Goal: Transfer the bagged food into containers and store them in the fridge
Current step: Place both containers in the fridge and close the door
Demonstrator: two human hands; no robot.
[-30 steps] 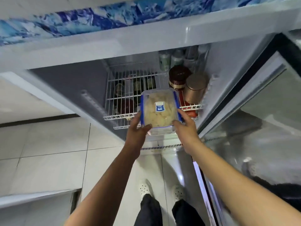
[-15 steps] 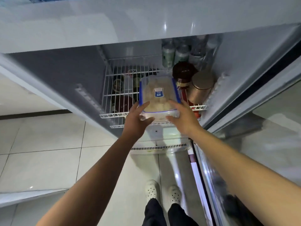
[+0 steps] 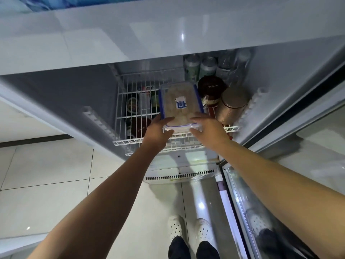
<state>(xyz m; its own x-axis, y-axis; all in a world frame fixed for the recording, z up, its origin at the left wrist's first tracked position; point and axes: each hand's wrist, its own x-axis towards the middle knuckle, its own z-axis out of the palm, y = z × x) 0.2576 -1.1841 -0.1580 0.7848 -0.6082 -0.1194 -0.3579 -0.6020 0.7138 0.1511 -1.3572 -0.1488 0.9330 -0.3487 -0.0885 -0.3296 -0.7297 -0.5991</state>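
A clear plastic container (image 3: pixel 179 101) with a blue-rimmed lid and a blue label holds pale food. It lies on the white wire shelf (image 3: pixel 128 141) inside the open fridge, most of it over the shelf. My left hand (image 3: pixel 158 132) grips its near left corner, thumb on the lid. My right hand (image 3: pixel 207 130) grips the near right corner, fingers over the lid's edge.
A dark brown jar (image 3: pixel 210 90) and a copper-coloured tin (image 3: pixel 233 105) stand right of the container. Cans and bottles (image 3: pixel 207 67) line the back. More items (image 3: pixel 133 107) sit below the shelf. The fridge door (image 3: pixel 298 165) stands open at right.
Both hands have pushed the container from in front of the fridge onto the wire shelf and deeper in. The camera has moved closer.
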